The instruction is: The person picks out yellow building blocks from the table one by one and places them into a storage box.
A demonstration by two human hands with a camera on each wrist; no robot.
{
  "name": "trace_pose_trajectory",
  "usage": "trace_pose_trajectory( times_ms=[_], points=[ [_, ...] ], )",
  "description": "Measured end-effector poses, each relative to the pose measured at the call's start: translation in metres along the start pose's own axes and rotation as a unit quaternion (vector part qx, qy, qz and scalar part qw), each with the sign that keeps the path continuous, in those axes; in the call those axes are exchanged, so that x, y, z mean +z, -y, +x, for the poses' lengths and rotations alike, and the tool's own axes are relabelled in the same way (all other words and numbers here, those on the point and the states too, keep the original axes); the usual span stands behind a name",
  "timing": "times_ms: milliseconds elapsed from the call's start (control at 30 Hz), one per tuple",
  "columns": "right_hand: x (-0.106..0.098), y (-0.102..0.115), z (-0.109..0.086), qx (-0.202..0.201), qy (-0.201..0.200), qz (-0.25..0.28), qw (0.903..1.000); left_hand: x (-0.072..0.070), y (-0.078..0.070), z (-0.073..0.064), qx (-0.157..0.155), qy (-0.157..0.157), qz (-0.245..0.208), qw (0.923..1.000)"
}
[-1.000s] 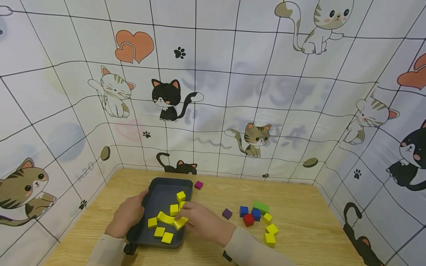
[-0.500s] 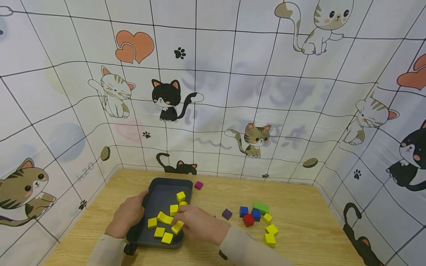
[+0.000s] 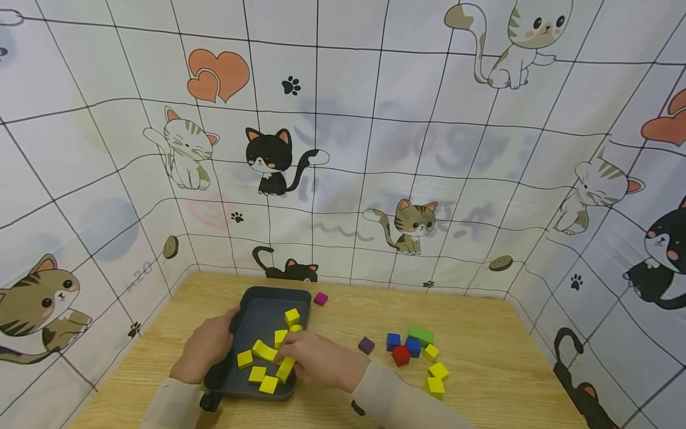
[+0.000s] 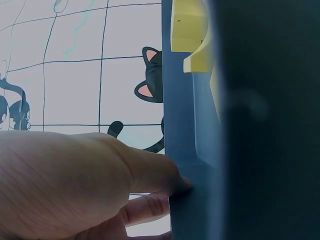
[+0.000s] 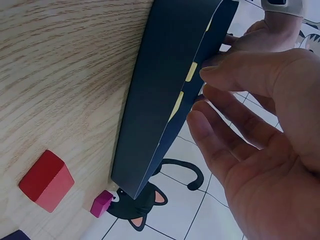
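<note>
If your right grip (image 3: 321, 357) pushes too far, the yellow block (image 3: 286, 370) at its fingertips could knock the yellow cube (image 3: 269, 385) just nearer you; whether you have that block pinched, I can't tell. Your left grip (image 3: 206, 348) is clamped on the rim of the dark tray (image 3: 262, 304); slackening might let it slide. The tray's right wall runs beneath your right grip; open room lies ahead-left, inside the tray's far end.

Left sleeve (image 3: 170, 405): long, pale beige fabric, plain. Right sleeve (image 3: 404, 396): matching; small black piece (image 3: 358, 408) at its edge, nature unclear. Left wrist: pale grey band (image 5: 292, 9), dark rectangular inset (image 5: 277, 2). Hands: bare.
</note>
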State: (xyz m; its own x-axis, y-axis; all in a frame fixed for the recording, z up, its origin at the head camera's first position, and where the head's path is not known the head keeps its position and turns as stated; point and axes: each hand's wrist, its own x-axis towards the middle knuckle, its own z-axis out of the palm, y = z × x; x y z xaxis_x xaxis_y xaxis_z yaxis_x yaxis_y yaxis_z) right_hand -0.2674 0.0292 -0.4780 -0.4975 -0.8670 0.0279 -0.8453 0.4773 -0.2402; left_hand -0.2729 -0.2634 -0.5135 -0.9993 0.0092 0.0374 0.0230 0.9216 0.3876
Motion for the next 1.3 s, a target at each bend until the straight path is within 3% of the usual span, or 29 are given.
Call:
trace_pose_trajectory(
  times_ms=[533, 1033, 1300],
  points=[
    [0.0, -0.004, -0.015, 0.023, -0.047, -0.011, 0.9986, 0.001, 0.001, 0.002, 0.003, 0.0, -0.002, 1.0],
    [0.004, -0.02, -0.048, 0.117, -0.043, 0.037, 0.9915, -0.003, -0.002, 0.0, -0.002, 0.004, -0.001, 1.0],
    [0.009, -0.029, -0.078, 0.171, -0.065, 0.067, 0.9808, -0.003, -0.001, 0.0, 0.0, 0.008, -0.001, 1.0]
  ],
)
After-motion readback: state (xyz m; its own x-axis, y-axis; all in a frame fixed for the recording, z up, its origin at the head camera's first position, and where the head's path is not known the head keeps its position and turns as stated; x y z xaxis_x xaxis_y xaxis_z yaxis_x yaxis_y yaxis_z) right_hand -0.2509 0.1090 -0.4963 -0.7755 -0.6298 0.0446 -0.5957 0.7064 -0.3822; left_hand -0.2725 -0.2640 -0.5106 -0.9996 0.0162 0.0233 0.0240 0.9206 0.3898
